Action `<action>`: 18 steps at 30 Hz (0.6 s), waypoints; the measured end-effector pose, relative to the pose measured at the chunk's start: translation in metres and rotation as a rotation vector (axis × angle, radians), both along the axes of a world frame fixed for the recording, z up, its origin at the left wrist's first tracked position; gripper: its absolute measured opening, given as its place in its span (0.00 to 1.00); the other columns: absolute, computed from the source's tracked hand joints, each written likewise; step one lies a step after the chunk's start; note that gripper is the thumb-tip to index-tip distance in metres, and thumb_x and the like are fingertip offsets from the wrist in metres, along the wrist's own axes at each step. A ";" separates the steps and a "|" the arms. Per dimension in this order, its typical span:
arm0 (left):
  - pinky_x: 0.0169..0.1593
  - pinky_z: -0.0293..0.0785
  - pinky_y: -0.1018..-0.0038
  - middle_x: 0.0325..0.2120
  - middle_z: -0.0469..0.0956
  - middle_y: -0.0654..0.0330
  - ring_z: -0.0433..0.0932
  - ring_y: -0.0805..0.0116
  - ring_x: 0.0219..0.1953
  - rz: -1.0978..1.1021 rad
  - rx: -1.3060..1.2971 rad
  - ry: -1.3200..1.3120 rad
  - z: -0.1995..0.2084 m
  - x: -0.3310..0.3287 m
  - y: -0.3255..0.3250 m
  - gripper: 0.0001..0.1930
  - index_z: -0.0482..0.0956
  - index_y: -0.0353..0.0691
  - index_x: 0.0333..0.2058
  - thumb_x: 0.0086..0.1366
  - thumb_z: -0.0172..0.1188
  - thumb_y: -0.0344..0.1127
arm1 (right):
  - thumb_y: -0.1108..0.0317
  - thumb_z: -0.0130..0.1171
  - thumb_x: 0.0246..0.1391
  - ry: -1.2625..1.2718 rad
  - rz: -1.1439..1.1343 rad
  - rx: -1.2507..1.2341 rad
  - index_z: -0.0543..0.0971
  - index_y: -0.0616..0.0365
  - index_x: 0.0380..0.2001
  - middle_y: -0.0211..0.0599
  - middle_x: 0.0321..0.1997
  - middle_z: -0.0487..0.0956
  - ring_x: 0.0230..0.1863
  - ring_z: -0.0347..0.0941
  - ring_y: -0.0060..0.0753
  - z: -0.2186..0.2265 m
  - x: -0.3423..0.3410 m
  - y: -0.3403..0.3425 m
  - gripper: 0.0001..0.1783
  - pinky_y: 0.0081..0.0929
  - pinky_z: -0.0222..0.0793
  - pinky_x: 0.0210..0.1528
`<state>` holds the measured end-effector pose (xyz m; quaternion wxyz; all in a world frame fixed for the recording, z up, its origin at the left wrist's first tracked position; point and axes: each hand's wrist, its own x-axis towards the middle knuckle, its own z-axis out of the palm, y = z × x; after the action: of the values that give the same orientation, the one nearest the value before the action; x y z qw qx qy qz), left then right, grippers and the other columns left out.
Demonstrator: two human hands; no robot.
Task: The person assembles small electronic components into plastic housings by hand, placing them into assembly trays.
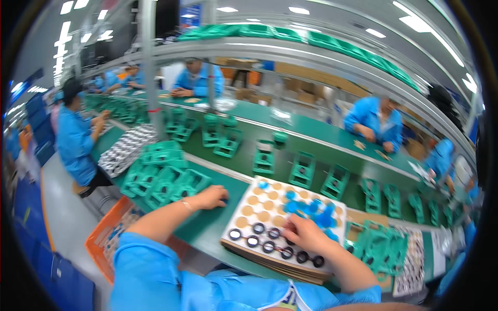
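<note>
My right hand [305, 234] is over a white tray [237, 211], its fingers pinched together low above the parts. What they hold, if anything, is hidden. Black round parts with white centres [268, 246] lie along the tray's near side. Tan discs [263, 216] sit in rows farther back, and a cluster of bright blue pieces [310, 207] covers the right part. To the left of the tray, my left hand [211, 197] is low over the green tabletop [210, 230], fingers curled. Something dark shows at its fingertips, too blurred to name. Beside it are piled green plastic frames [165, 173].
An orange crate [104, 241] stands at lower left. More green frames [381, 249] are heaped right of the tray. A conveyor [282, 179] carries spaced green frames [302, 170] beyond the bench. Co-workers in blue [376, 122] sit across it; another person [75, 137] is at left.
</note>
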<state>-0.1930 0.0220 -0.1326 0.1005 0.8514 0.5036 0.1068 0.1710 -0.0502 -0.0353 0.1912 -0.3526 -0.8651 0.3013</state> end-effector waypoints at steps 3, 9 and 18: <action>0.44 0.67 0.64 0.31 0.71 0.53 0.70 0.56 0.38 -0.004 0.012 0.024 0.003 0.029 0.003 0.12 0.74 0.37 0.31 0.50 0.61 0.36 | 0.63 0.62 0.43 -0.089 -0.025 -0.021 0.72 0.60 0.35 0.39 0.28 0.73 0.31 0.70 0.38 0.000 0.017 -0.002 0.17 0.32 0.67 0.34; 0.46 0.68 0.66 0.37 0.68 0.53 0.67 0.55 0.43 0.062 0.197 0.119 -0.004 0.041 -0.008 0.11 0.72 0.35 0.34 0.52 0.56 0.32 | 0.71 0.67 0.37 -0.107 0.189 0.199 0.74 0.59 0.30 0.37 0.25 0.72 0.26 0.70 0.32 0.029 0.023 -0.024 0.15 0.27 0.67 0.29; 0.45 0.69 0.65 0.36 0.69 0.53 0.67 0.55 0.43 0.139 0.212 0.111 -0.003 0.045 -0.015 0.12 0.72 0.35 0.32 0.52 0.58 0.36 | 0.75 0.65 0.40 0.030 -0.172 0.080 0.72 0.62 0.23 0.35 0.17 0.71 0.18 0.66 0.24 0.011 0.032 -0.020 0.11 0.21 0.62 0.21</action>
<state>-0.1477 0.0071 -0.1358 -0.0254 0.8248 0.5521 0.1190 0.2029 -0.0703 -0.0243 0.2431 -0.4130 -0.8400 0.2543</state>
